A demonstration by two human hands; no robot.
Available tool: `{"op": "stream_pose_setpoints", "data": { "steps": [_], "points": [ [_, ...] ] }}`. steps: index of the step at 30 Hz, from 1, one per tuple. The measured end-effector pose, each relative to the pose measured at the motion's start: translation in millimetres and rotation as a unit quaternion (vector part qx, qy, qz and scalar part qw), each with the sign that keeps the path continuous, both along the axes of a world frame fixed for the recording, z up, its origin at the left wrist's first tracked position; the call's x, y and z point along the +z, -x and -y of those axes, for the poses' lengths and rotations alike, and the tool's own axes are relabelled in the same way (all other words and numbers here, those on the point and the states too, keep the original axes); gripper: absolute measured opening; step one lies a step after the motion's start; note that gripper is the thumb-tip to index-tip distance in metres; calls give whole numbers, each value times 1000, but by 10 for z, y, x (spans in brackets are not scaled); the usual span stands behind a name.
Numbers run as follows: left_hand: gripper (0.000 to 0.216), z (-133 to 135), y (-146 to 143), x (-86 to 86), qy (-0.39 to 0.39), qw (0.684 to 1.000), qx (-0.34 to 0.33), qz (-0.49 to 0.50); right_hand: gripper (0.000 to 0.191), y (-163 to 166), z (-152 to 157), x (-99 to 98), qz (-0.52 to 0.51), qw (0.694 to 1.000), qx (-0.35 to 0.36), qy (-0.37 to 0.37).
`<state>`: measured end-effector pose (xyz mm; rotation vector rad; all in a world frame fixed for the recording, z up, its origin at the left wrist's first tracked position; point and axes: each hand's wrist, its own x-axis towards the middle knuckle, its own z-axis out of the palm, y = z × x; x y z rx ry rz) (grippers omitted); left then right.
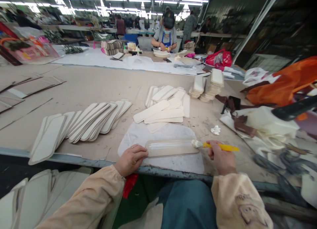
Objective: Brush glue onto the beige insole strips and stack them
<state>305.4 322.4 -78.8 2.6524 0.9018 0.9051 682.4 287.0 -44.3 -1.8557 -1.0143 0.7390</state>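
Note:
A long cream strip (170, 148) lies on a white sheet (148, 133) near the table's front edge, with a wet glue streak along it. My left hand (130, 159) presses its left end down, fingers curled on the strip. My right hand (221, 158) is closed around a yellow-handled brush (218, 146). The white bristles touch the strip's right end.
A fanned row of cream strips (81, 125) lies to the left, a loose pile (165, 108) sits ahead, and stacks (210, 85) stand further right. Orange and white bags (279, 87) and dark scraps crowd the right side. Another person (164, 34) works at the far table. Cardboard sheets (27, 87) lie far left.

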Motion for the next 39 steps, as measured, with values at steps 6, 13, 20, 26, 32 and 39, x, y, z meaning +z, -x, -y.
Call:
{"op": "stream_pose_setpoints", "data": {
  "steps": [6,13,20,26,32,39],
  "points": [
    [20,21,-1,-6,9,1000,7,8,29,392,55,200,-98,995,12,-22],
    [19,27,-16,-2,38,999,20,3,37,1186,-32,188,-228,960,163,13],
    [19,27,-17,-32,33,999,18,8,39,1476,-88,88,-237,949,205,43],
    [18,19,-18,-23,27,1000,13,11,39,1473,-79,137,-188,956,216,65],
    [18,15,-23,17,21,1000,3,21,36,989,-67,154,-113,979,160,60],
    [16,0,-16,7,22,1000,-2,19,33,283,19,172,-36,995,53,77]
  ]
}}
